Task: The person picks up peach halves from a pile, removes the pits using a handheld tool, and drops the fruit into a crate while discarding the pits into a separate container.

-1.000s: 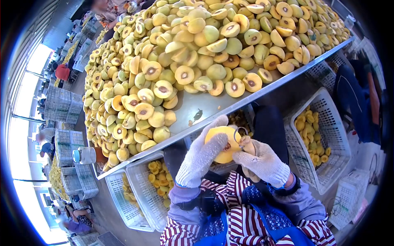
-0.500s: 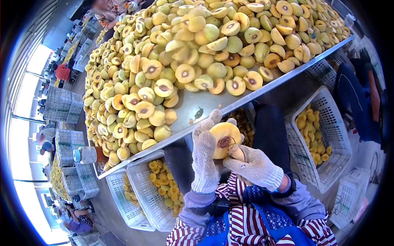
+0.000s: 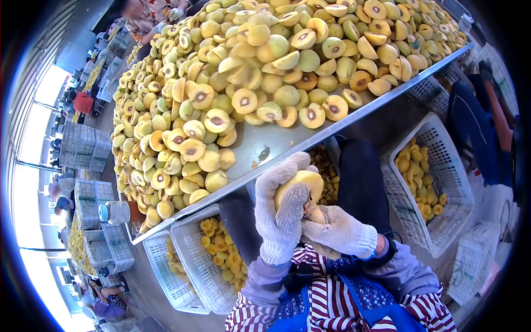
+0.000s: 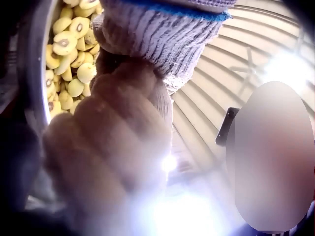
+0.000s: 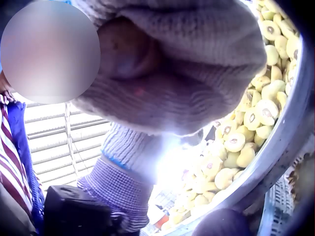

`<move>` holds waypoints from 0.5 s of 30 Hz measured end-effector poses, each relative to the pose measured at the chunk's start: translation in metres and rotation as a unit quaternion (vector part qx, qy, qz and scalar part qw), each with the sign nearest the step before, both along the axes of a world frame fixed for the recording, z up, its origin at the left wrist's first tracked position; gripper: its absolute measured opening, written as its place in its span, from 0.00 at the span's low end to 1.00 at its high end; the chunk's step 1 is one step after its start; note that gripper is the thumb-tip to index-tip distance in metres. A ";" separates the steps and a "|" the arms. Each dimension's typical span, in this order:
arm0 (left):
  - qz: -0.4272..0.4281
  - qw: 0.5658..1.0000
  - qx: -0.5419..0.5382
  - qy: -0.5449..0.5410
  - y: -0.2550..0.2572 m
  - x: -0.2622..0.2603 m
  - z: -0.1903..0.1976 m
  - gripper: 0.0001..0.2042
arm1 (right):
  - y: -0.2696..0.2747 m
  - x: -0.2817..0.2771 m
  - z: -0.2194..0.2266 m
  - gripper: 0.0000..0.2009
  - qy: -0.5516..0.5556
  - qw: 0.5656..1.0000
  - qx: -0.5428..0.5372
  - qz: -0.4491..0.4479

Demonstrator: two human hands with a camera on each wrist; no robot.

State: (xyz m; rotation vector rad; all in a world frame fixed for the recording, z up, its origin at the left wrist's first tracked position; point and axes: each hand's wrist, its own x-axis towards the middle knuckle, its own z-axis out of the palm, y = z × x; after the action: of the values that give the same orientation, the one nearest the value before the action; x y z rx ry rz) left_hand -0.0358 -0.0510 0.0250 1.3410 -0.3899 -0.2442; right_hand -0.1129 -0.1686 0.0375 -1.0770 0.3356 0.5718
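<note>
A halved yellow peach point(image 3: 310, 183) sits in my gloved left hand point(image 3: 281, 213), whose fingers and thumb curl round it in the head view. In my gloved right hand point(image 3: 348, 229) I grip a short-handled pitting tool point(image 3: 316, 214), its end right at the cut face of the peach. The tool's metal loop is mostly hidden here. In the right wrist view a rounded handle end point(image 5: 125, 49) shows inside the curled glove. The left wrist view has the left glove point(image 4: 113, 128) dark and blurred, with the peach hidden.
A big heap of halved peaches point(image 3: 249, 72) covers the metal table point(image 3: 260, 141) ahead. Crates of peach halves stand at left point(image 3: 191, 265) and right point(image 3: 453, 205). A lidded jar point(image 3: 117, 212) is by the table's left corner. Another person point(image 3: 146, 19) sits across the heap.
The left hand has turned the peach so its cut face points more toward the right hand. The tool's loop, plain a second ago, is now mostly out of sight at the peach.
</note>
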 end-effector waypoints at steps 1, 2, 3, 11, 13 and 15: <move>-0.026 0.999 -0.012 0.035 0.001 0.003 0.006 0.21 | -0.002 -0.001 -0.002 0.14 0.009 1.000 0.008 0.019; -0.045 0.999 -0.006 0.028 0.003 0.005 0.008 0.18 | -0.003 -0.003 -0.004 0.14 0.018 0.999 0.017 0.038; -0.065 0.998 0.000 0.019 0.005 0.007 0.011 0.15 | -0.007 -0.005 -0.009 0.14 0.035 0.992 0.108 0.051; -0.169 0.980 -0.108 -0.011 -0.005 0.007 0.013 0.23 | -0.002 -0.029 -0.032 0.12 0.075 0.891 0.447 0.022; -0.206 0.949 -0.133 0.199 -0.002 0.001 0.022 0.26 | -0.001 -0.029 -0.030 0.11 0.068 0.892 0.447 0.013; -0.154 0.951 -0.138 0.228 -0.006 -0.005 0.027 0.27 | 0.000 -0.026 -0.022 0.12 0.070 0.900 0.430 -0.007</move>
State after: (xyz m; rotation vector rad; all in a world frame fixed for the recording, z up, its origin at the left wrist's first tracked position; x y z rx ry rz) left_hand -0.0406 -0.0574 0.0518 0.9074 -0.2273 -0.7202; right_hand -0.1384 -0.1688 0.0154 -0.1775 0.1765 0.6894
